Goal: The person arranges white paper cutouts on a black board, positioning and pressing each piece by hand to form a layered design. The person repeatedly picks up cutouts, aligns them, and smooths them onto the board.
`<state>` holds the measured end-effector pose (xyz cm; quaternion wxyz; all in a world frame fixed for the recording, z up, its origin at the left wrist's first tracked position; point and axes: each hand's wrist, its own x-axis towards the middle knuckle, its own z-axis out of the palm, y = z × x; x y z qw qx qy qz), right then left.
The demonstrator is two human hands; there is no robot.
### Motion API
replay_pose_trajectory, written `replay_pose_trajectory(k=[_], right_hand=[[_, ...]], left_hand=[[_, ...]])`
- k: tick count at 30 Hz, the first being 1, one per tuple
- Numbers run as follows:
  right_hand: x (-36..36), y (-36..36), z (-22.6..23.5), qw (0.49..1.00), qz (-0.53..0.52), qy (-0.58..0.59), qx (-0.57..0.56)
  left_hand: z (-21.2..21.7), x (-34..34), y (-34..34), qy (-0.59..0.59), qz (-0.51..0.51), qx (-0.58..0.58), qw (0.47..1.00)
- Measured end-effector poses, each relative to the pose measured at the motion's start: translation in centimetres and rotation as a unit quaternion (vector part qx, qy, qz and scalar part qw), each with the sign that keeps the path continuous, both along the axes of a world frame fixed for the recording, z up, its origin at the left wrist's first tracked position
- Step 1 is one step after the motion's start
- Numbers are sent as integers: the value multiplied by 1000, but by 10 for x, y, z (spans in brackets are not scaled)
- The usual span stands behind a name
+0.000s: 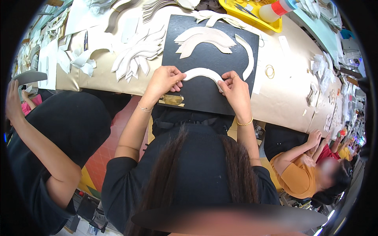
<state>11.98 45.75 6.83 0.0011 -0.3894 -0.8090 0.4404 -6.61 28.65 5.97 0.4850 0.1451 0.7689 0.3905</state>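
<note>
A curved white strip [204, 72] arches over the near part of a black board [212, 94]. My left hand [170, 80] pinches its left end, and my right hand [233, 85] grips the other end between thumb and fingers. Farther up the board lie overlapping curved pale pieces [204, 39]. One more narrow curved strip [247, 55] rests along the board's right side. Close to my left wrist, a small piece with yellowish tape [171, 100] sits at the board's near left corner.
Stacked white curved pieces [139, 49] lie left of the board. A yellow tray [252, 19] with a bottle [275, 11] stands at the back right. Yellow rings [269, 71] lie on the brown-covered table [287, 100]. Co-workers sit on both sides; one's hand [13, 98] holds a grey piece.
</note>
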Motion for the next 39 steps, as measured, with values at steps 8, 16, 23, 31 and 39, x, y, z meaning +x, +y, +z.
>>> replay_pose_trajectory(k=[8, 16, 23, 31, 39], right_hand=[[12, -4, 1, 999, -35, 0, -17], [15, -2, -4, 999, -30, 3, -13], [19, -3, 4, 984, 65, -28, 164], [-26, -40, -17, 897, 271, 177, 301], [-3, -44, -31, 909, 319, 64, 259]], left_hand=[[-1, 3, 2, 37, -15, -16, 999], [2, 8, 5, 87, -29, -31, 995], [16, 5, -3, 228, -104, -110, 962], [-12, 43, -25, 533, -183, 174, 807], [-22, 60, -34, 576, -227, 125, 775]])
